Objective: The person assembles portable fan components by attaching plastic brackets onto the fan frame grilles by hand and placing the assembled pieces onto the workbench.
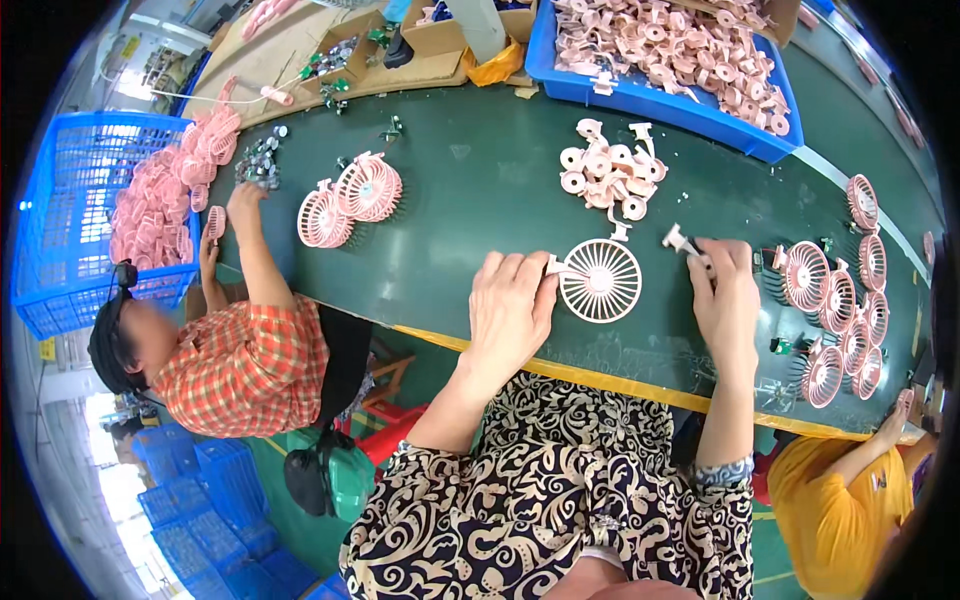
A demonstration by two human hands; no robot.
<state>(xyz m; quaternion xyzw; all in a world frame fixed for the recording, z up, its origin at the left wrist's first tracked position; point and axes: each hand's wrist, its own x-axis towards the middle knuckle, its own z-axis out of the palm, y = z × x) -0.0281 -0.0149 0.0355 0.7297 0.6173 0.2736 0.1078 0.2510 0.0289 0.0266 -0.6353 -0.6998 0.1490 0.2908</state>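
Note:
My left hand [508, 305] is closed, its thumb and fingers pinching the short stem of a round pale pink fan head [600, 281]. The fan head's spoked face is turned up over the green table. To its right, my right hand [728, 295] is closed around a small pale pink plastic piece [680, 240], and its fingers hide part of that piece. Beyond the fan head lies a small heap of pink plastic brackets [612, 168]. Several finished-looking pink fan heads [806, 276] lie in a cluster to the right of my right hand.
A blue bin [662, 122] of pink parts stands at the far side. Two pink fan heads [368, 188] and small circuit parts [262, 160] lie to the left. A blue crate [60, 290] of fan heads stands beside a co-worker in a checked shirt [245, 365]. Another person in yellow [825, 510] sits right.

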